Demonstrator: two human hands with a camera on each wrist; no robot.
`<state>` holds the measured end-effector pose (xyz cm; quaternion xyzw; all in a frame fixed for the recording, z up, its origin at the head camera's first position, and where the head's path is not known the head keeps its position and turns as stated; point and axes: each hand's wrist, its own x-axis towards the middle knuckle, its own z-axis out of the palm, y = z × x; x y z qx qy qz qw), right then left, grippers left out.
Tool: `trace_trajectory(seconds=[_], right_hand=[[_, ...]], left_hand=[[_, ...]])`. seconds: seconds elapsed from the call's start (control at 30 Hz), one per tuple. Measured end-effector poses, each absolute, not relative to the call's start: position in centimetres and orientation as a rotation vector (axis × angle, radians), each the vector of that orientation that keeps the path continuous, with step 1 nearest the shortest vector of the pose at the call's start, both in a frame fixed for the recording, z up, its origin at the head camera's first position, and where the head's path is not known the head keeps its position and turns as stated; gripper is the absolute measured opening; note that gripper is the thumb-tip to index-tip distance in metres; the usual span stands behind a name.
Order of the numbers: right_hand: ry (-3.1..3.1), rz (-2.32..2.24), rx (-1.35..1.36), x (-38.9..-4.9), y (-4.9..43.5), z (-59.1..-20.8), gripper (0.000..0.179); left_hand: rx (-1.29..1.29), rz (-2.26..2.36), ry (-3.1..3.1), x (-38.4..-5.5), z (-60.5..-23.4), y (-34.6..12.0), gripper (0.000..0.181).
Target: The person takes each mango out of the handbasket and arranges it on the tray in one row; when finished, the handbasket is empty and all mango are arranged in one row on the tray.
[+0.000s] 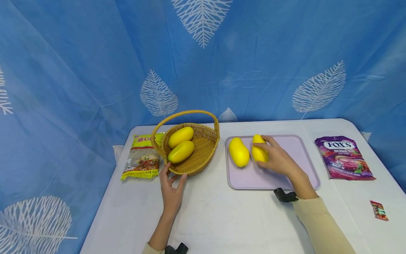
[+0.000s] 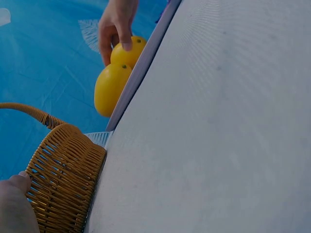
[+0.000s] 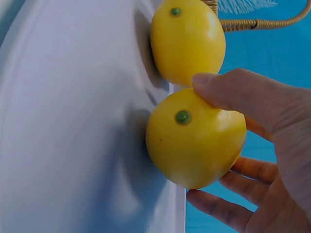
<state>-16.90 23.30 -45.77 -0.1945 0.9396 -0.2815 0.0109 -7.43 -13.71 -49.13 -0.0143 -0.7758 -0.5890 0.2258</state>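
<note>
In the head view my left hand [image 1: 171, 194] holds the near rim of a wicker basket [image 1: 203, 155] with a tall arched handle. Two yellow mangoes [image 1: 181, 151] lie in its left part. My right hand [image 1: 279, 158] grips another yellow mango [image 1: 259, 150] over the lilac tray [image 1: 285, 180], thumb on one side and fingers on the other. Beside it on the tray sits a further mango [image 1: 239, 152]. The right wrist view shows the gripped mango [image 3: 194, 145] with its green stem spot facing the camera. In the left wrist view, the basket's woven side [image 2: 63, 179] hides most of my left fingers.
Left of the basket lies a yellow-labelled food bag [image 1: 142, 157], partly behind it. A purple FOX'S candy bag [image 1: 345, 158] is right of the tray, and a small red wrapped packet [image 1: 379, 210] lies nearer. A blue leaf-print curtain [image 1: 253, 70] hangs behind the white table [image 1: 222, 218].
</note>
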Motion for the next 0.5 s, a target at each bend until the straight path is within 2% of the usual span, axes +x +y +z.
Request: trace_trajectory(seconds=[0.2, 0.5], right_hand=[[2.925, -0.901, -0.627, -17.14, 23.07, -46.05, 0.079], [2.916, -0.907, -0.623, -17.22, 22.7, -46.26, 0.077]], left_hand=[[-0.046, -1.625, -2.139, -7.28, -48.58, -13.62, 0.064], [-0.035, -1.644, -2.128, -7.47, -49.47, -13.8, 0.064]])
